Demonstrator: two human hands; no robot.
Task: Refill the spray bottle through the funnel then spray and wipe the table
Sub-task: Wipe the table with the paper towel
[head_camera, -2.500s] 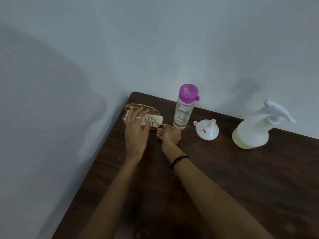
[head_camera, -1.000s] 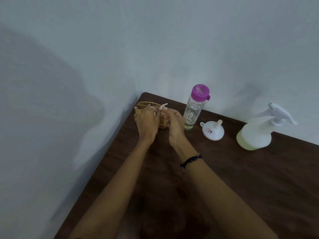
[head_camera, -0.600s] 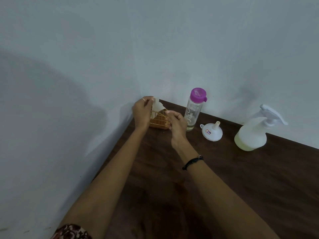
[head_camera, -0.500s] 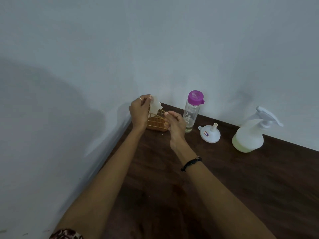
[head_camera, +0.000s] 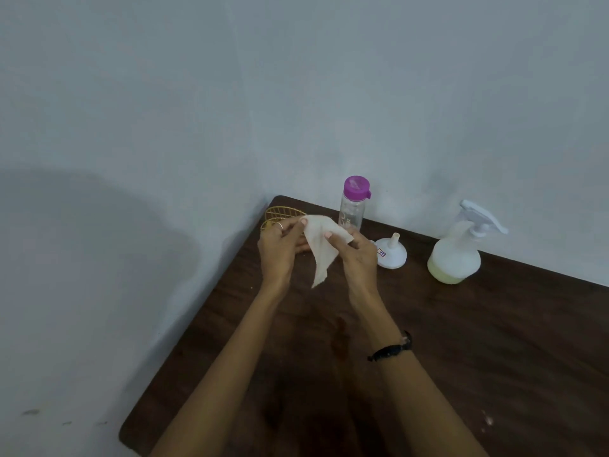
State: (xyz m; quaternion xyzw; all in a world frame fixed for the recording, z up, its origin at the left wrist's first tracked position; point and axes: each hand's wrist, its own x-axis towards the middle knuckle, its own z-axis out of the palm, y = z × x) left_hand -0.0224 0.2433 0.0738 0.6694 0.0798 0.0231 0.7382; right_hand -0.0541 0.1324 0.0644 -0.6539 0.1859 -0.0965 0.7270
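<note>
A white paper napkin [head_camera: 321, 250] hangs above the dark wooden table [head_camera: 461, 351], held between both hands. My left hand [head_camera: 278, 250] pinches its upper left corner and my right hand [head_camera: 357, 255] pinches its right edge. Behind my left hand stands a gold wire napkin holder [head_camera: 280, 214] in the table's far left corner. A clear bottle with a purple cap [head_camera: 353, 206] stands beside it. A white funnel [head_camera: 391, 252] lies upside down to the right. The white spray bottle [head_camera: 459, 249], with pale yellow liquid at the bottom, stands further right.
Light grey walls [head_camera: 296, 94] meet behind the table's far left corner. The table's left edge [head_camera: 184, 344] runs diagonally toward me. A wet-looking patch [head_camera: 341, 338] shows on the wood between my forearms.
My hands pulled a napkin out of the wire holder and drew it back toward me, above the table. The other items stayed in place.
</note>
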